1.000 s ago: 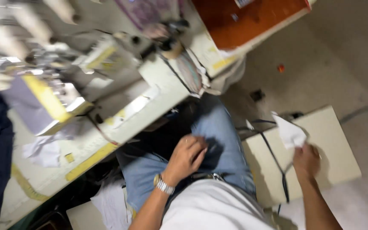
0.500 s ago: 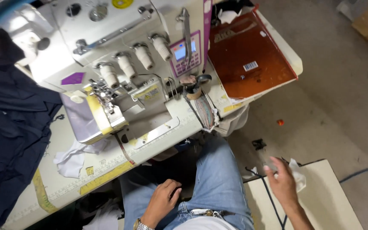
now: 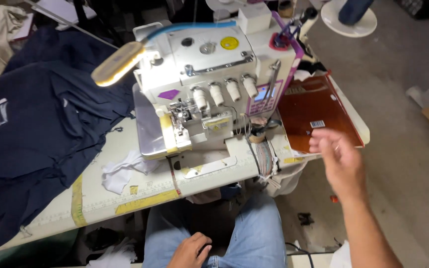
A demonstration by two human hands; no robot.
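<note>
The right hand [image 3: 337,164] hangs in the air at centre right of the frame, fingers spread and holding nothing — just below the brown booklet [image 3: 313,113] lying on the right end of the sewing table [image 3: 140,191]. The left hand [image 3: 190,250], at bottom centre, rests loosely curled on the jeans [image 3: 256,238], empty. The white overlock machine [image 3: 209,94] stands at upper centre — dark navy fabric [image 3: 35,144] is heaped at left, a white scrap [image 3: 120,171] beside it.

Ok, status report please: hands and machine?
Right hand open, raised beside brown folder. Left hand on lap, empty. Sewing machine untouched. Nothing in the way.
</note>
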